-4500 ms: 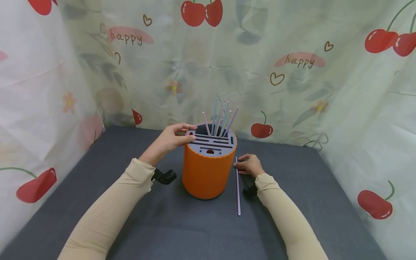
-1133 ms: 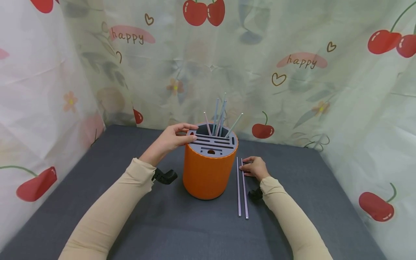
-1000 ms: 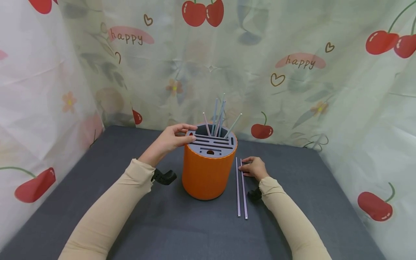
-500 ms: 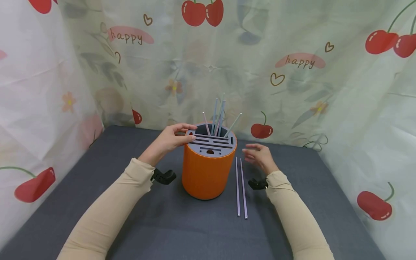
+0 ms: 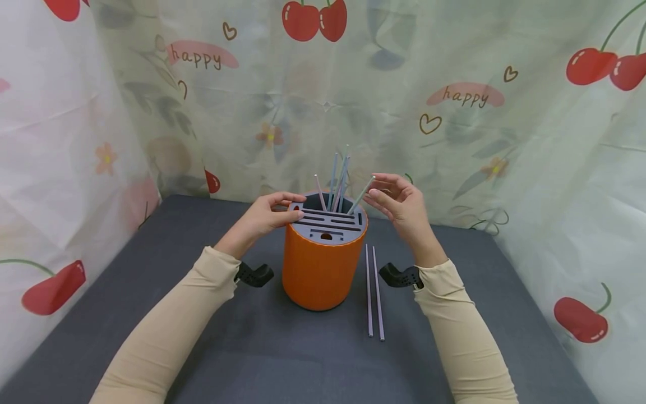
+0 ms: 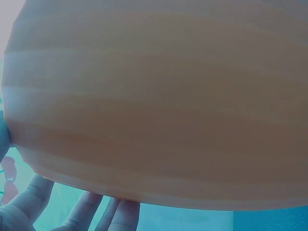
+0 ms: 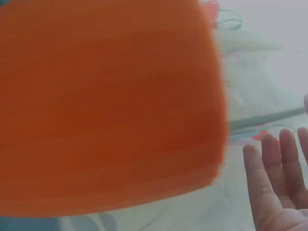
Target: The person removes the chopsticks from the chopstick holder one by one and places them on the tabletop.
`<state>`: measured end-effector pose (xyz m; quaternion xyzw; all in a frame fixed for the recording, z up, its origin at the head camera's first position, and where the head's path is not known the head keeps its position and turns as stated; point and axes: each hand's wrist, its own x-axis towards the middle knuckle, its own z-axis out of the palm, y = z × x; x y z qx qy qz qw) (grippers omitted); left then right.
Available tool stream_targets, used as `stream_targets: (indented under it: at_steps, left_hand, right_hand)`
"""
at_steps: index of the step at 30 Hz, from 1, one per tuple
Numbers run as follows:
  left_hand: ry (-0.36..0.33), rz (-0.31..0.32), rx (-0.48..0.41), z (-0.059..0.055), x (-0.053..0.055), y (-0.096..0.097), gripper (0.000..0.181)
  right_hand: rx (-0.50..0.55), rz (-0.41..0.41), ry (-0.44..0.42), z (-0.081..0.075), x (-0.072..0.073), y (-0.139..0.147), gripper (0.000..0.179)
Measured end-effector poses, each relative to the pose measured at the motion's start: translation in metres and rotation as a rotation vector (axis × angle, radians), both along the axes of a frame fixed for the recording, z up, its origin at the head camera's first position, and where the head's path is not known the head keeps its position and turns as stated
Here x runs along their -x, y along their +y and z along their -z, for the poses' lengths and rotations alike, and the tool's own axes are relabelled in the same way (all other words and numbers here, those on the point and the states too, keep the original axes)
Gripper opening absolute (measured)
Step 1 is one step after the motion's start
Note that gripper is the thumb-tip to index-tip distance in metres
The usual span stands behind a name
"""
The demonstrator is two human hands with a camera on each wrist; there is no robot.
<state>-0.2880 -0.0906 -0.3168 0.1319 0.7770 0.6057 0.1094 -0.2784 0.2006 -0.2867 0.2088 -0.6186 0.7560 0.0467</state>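
Note:
In the head view, an orange knife and utensil holder (image 5: 317,275) with a slotted grey top stands upright on the table. My left hand (image 5: 262,219) grips its rim, thumb on the top; the left wrist view has those fingers (image 6: 126,216) along its side. Several slim pink, blue and green chopsticks (image 5: 333,179) rise from the rear compartment. One green chopstick (image 5: 359,197) leans right, and my right hand (image 5: 401,207) is at its upper end. The right wrist view shows the right fingers (image 7: 291,168) straight, apart from the chopstick, with the thumb mostly out of frame.
Two lilac chopsticks (image 5: 374,294) lie side by side on the dark grey tablecloth (image 5: 282,359), right of the holder. Cherry-print curtains (image 5: 313,90) enclose the table at the back and sides.
My right hand has let go of the second lilac chopstick, which now lies beside the first. It has risen to the leaning green chopstick. The left hand stays on the holder.

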Motion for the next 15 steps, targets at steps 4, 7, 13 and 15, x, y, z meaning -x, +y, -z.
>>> stream_targets:
  at_steps: [4, 7, 13, 15]
  left_hand:
    - [-0.001, -0.003, 0.006, 0.001, 0.001, 0.0, 0.043]
    - [-0.006, -0.003, 0.001, 0.001, 0.001, 0.0, 0.043]
    - [-0.009, 0.001, -0.011, 0.002, 0.001, -0.001, 0.042]
    - [-0.011, 0.003, -0.019, 0.002, 0.002, -0.001, 0.042]
  right_hand:
    - [-0.099, 0.033, 0.043, 0.009, 0.002, -0.006, 0.025]
    - [-0.151, 0.047, 0.053, 0.014, 0.003, -0.01, 0.027]
    - [-0.172, 0.056, 0.042, 0.016, 0.003, -0.014, 0.022]
    - [-0.161, 0.053, 0.049, 0.017, 0.004, -0.014, 0.023]
